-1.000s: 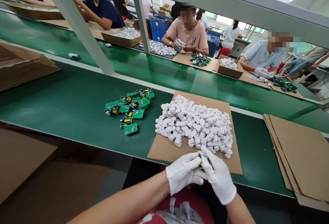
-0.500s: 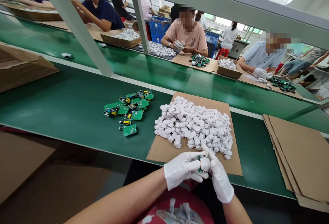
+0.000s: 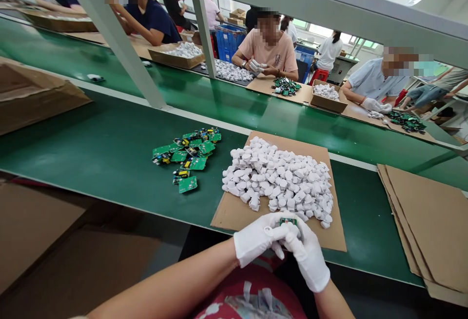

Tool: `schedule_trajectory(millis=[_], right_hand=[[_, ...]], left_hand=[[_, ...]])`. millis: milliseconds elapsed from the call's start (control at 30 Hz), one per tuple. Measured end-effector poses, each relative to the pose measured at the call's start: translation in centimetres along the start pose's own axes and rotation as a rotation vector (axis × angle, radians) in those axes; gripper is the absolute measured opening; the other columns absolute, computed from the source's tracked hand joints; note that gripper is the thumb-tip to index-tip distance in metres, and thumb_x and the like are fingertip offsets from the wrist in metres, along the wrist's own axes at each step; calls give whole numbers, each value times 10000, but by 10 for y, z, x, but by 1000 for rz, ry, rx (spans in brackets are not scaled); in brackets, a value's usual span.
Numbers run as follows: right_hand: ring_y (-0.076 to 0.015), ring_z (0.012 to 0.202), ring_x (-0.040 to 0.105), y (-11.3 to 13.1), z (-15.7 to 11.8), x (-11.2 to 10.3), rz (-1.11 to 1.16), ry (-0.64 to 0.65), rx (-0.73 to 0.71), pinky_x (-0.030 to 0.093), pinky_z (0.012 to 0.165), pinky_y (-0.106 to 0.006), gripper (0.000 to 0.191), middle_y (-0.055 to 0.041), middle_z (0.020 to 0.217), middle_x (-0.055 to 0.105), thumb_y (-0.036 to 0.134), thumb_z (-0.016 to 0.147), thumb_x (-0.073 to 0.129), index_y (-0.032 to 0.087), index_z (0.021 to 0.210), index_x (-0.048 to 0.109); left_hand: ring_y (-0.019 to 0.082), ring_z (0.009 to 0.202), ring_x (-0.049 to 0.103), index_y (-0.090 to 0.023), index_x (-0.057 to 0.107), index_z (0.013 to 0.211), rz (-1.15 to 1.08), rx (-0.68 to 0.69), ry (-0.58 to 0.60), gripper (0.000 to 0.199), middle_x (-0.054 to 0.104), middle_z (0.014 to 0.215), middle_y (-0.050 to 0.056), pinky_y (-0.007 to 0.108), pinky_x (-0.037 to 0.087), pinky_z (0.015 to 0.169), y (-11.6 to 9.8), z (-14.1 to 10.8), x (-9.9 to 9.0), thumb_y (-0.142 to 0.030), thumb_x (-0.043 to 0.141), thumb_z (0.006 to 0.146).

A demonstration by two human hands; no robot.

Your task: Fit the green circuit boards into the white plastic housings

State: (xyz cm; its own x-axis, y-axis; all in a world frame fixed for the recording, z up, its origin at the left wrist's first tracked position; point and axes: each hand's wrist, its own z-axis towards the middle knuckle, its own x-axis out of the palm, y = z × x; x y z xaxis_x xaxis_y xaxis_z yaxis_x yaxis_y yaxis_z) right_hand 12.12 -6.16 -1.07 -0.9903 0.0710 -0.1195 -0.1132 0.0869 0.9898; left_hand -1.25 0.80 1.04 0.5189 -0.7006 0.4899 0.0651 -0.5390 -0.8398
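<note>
Both my gloved hands are pressed together at the near edge of the counter [image 3: 109, 158], left hand [image 3: 256, 241] and right hand [image 3: 309, 260] pinching a small green circuit board [image 3: 288, 221] between the fingertips. It sits just in front of the white plastic housings [image 3: 281, 182] heaped on a cardboard sheet [image 3: 234, 211], with loose circuit boards [image 3: 188, 155] off to the left.

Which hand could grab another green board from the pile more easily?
Probably the left hand. The green boards lie on the belt to the left of the white shells, on the left hand's side. The right hand would have to cross over. Both hands are closed around one piece now.
</note>
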Motion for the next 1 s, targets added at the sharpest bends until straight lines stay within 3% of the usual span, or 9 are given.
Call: schedule_trajectory(millis=[167,300,400,533,700,867,1000], right_hand=[[-150,661,552,2,2,-2,-40,-30,22,459,637,-240,302,-4,704,611,460,826,540,178,895,620],[-138,614,512,4,1,-2,-2,-4,-11,440,597,-234,358,9,616,544,489,858,464,181,722,584],[-155,656,537,0,1,0,-44,-53,21,440,610,-242,319,-3,644,585,471,852,501,178,833,626],[-155,580,536,-14,1,1,202,-5,76,450,536,-262,490,-19,670,630,575,868,386,181,1023,632],[-208,834,601,-18,1,1,229,-62,64,483,758,-326,402,-66,899,675,497,863,478,175,1024,656],[-143,555,528,-12,1,5,294,2,98,467,572,-281,444,-22,681,630,545,864,434,176,966,658],[-146,569,513,-12,1,4,258,-54,84,440,535,-265,465,-22,662,609,563,852,439,163,955,651]], left_hand=[[107,648,546,-141,620,1039,-108,11,-6,420,566,764,48,164,473,496,2,0,-1,-438,618,742],[98,636,510,-135,603,1059,-6,53,12,417,557,751,36,160,455,485,6,-2,-5,-409,625,745],[98,636,505,-140,591,1063,15,128,19,456,565,770,33,162,443,483,9,-2,-5,-431,648,716],[79,573,480,-139,589,1057,41,124,-12,434,552,701,13,139,368,432,9,-3,-4,-398,655,715],[96,624,528,-159,553,1161,82,51,-3,517,600,795,39,146,360,456,4,-8,-3,-394,663,715],[112,635,562,-155,533,1185,104,44,-5,556,615,805,49,156,366,460,6,-5,-5,-411,667,710],[96,609,539,-157,532,1166,115,29,3,500,581,753,25,156,393,463,2,-2,-5,-411,633,747]])
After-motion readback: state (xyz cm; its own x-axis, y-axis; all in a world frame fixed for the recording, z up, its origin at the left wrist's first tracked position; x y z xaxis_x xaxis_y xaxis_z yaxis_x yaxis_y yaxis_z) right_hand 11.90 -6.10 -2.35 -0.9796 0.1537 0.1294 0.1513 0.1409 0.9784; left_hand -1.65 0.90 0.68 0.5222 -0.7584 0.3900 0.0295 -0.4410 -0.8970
